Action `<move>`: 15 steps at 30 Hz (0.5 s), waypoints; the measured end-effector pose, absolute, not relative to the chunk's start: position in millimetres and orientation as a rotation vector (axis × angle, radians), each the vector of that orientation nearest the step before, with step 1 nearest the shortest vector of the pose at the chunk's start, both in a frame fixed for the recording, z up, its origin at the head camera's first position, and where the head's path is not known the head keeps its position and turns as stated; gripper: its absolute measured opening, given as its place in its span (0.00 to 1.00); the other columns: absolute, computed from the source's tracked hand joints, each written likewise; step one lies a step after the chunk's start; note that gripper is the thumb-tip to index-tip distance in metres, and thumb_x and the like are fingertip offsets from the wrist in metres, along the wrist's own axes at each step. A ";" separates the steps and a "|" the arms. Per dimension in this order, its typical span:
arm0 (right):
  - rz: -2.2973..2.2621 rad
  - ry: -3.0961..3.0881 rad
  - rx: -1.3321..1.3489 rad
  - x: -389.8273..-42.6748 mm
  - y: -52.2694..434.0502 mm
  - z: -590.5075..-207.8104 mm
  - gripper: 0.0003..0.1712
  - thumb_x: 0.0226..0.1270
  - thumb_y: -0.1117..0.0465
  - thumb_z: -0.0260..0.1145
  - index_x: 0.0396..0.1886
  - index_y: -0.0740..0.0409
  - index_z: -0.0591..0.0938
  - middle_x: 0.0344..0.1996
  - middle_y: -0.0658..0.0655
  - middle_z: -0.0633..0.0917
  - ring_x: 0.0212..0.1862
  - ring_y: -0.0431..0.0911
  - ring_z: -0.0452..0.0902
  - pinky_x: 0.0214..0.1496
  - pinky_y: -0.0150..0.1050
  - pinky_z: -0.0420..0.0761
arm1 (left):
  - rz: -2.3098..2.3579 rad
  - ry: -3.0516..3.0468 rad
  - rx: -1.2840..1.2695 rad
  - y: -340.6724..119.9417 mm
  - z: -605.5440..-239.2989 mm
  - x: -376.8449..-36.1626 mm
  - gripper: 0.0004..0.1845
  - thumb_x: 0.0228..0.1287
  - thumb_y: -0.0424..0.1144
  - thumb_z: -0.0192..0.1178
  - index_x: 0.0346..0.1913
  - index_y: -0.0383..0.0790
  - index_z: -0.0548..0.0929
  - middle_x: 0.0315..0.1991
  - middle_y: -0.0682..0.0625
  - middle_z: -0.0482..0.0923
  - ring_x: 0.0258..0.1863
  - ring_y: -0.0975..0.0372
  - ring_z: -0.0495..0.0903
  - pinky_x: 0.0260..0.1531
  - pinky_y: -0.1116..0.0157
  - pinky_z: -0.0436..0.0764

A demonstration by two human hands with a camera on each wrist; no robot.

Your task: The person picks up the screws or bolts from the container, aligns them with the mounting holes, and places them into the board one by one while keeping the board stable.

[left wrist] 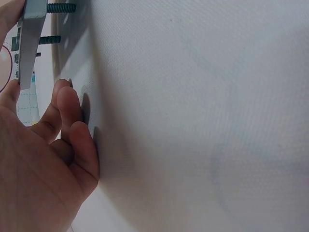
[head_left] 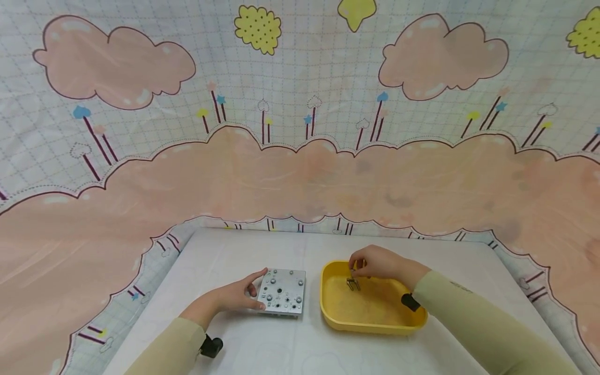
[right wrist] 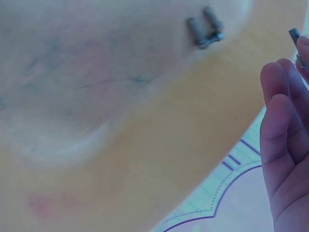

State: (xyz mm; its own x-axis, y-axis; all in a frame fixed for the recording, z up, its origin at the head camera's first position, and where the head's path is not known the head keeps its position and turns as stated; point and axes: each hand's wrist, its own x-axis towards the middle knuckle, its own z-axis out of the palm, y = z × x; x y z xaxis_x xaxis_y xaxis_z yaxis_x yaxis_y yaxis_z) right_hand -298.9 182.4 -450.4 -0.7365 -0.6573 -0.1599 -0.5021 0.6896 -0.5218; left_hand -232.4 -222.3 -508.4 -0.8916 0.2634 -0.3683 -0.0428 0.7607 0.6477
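On the white table [head_left: 281, 344], the left hand [head_left: 234, 297] grips the left edge of the square grey metal plate with screw holes [head_left: 283, 299], while just right of it, inside the yellow plastic tray [head_left: 370, 325], the right hand [head_left: 379, 262] pinches a small metal screw [right wrist: 293, 36] above loose screws [head_left: 352, 284].

Bare table [head_left: 225, 250] around plate [head_left: 283, 291], tray [head_left: 328, 307]
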 end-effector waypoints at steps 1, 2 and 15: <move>-0.659 2.566 -0.912 -299.4 180.6 -449.7 0.08 0.66 0.58 0.70 0.43 0.53 0.86 0.27 0.44 0.81 0.28 0.41 0.76 0.32 0.36 0.78 | 0.941 2.512 0.164 -222.4 -508.5 -232.4 0.56 0.48 0.52 0.77 0.79 0.58 0.55 0.42 0.51 0.69 0.43 0.57 0.69 0.46 0.54 0.66; -0.666 2.565 -0.916 -299.9 178.7 -448.8 0.08 0.66 0.57 0.70 0.43 0.53 0.86 0.27 0.43 0.81 0.28 0.41 0.76 0.32 0.36 0.78 | 0.943 2.512 0.162 -222.4 -508.6 -232.2 0.56 0.48 0.52 0.77 0.79 0.58 0.55 0.42 0.51 0.69 0.43 0.57 0.69 0.46 0.54 0.66; -0.740 2.555 -0.935 -302.5 134.0 -436.0 0.07 0.65 0.54 0.71 0.42 0.46 0.87 0.29 0.42 0.82 0.30 0.40 0.78 0.36 0.37 0.79 | 0.955 2.511 0.171 -223.5 -509.9 -232.2 0.56 0.48 0.53 0.77 0.79 0.58 0.55 0.41 0.51 0.69 0.42 0.57 0.69 0.45 0.55 0.65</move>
